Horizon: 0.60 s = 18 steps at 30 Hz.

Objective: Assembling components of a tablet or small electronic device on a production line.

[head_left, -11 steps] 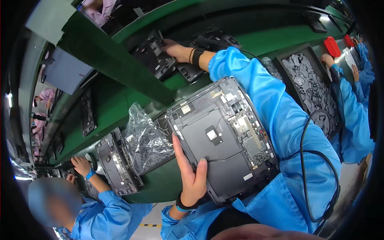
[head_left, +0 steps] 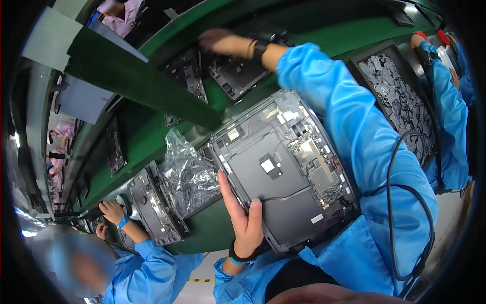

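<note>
An opened tablet [head_left: 253, 167] with a dark battery, green circuit board and thin cables showing leans toward me. My left hand [head_left: 245, 223] grips it by its lower left edge, the thumb lying on the inner face. Far ahead, my right hand [head_left: 218, 42] is stretched out over the green bench, its fingers smeared by motion. Below it lie two dark opened device housings, one to the left [head_left: 187, 76] and one to the right [head_left: 238, 76]; whether it touches either, I cannot tell.
Clear plastic wrap [head_left: 187, 175] lies left of the tablet, beside more opened devices [head_left: 154, 207]. A green-covered post [head_left: 136, 81] slants across the bench. At right stands a tray [head_left: 397, 96] of dark pieces. A black cable [head_left: 390, 213] loops by my right sleeve. Co-workers sit on both sides.
My right hand has left the edge of the dark housing and moved up, away from me. The housing now lies on the bench. My left hand keeps its grip on the tablet.
</note>
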Each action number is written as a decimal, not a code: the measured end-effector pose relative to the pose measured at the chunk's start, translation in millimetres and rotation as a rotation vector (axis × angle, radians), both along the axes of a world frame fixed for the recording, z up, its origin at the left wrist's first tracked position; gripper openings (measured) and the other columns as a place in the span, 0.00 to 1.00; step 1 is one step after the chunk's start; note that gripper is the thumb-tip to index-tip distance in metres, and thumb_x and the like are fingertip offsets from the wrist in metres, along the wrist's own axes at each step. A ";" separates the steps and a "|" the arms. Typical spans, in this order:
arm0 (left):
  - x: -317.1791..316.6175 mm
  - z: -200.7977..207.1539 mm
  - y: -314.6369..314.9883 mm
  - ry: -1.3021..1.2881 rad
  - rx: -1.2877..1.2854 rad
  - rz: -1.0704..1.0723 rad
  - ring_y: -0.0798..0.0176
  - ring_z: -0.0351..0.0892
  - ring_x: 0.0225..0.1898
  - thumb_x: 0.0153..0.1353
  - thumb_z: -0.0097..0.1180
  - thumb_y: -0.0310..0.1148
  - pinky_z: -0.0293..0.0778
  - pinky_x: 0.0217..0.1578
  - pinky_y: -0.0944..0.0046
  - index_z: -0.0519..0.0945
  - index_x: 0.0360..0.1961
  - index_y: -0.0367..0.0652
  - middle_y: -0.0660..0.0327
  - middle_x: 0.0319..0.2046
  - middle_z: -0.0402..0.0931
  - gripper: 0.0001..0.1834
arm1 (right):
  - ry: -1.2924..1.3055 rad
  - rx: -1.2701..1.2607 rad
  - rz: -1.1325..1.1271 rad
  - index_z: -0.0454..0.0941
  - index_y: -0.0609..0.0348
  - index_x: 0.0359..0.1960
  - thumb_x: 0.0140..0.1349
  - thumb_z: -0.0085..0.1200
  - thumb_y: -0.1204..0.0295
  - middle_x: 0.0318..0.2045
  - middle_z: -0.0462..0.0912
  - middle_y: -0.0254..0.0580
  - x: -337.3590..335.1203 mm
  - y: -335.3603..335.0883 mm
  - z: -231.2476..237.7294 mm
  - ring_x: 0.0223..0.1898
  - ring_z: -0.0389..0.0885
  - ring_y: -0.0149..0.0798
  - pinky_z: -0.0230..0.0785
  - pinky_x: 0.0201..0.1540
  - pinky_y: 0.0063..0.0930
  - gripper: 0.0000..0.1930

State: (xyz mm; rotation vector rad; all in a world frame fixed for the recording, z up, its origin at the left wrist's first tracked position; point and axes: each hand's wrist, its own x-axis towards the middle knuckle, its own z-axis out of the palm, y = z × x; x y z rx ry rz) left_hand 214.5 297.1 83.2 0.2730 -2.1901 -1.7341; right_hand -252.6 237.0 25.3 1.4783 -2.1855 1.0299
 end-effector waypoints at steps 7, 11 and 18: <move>-0.7 1.2 -4.0 0.034 0.013 -0.030 0.49 0.34 0.75 0.66 0.44 0.32 0.32 0.70 0.56 0.38 0.71 0.26 0.42 0.73 0.33 0.41 | -0.595 0.636 -0.421 0.82 0.68 0.44 0.49 0.62 0.51 0.46 0.82 0.60 -13.9 168.9 36.1 0.45 0.81 0.52 0.72 0.47 0.40 0.30; 1.8 7.6 -7.2 0.036 -0.025 -0.035 0.49 0.34 0.75 0.66 0.44 0.32 0.32 0.71 0.56 0.37 0.71 0.27 0.43 0.73 0.33 0.41 | -0.695 0.370 -0.509 0.80 0.76 0.36 0.43 0.69 0.57 0.34 0.82 0.56 -7.5 171.3 10.3 0.38 0.80 0.47 0.72 0.42 0.38 0.29; 0.7 46.9 -36.2 0.115 -0.062 -0.096 0.51 0.40 0.74 0.63 0.53 0.33 0.42 0.70 0.48 0.46 0.72 0.35 0.47 0.73 0.41 0.42 | -1.303 -0.362 -0.240 0.81 0.62 0.25 0.57 0.62 0.74 0.22 0.79 0.36 17.4 182.3 35.4 0.23 0.76 0.30 0.71 0.30 0.25 0.06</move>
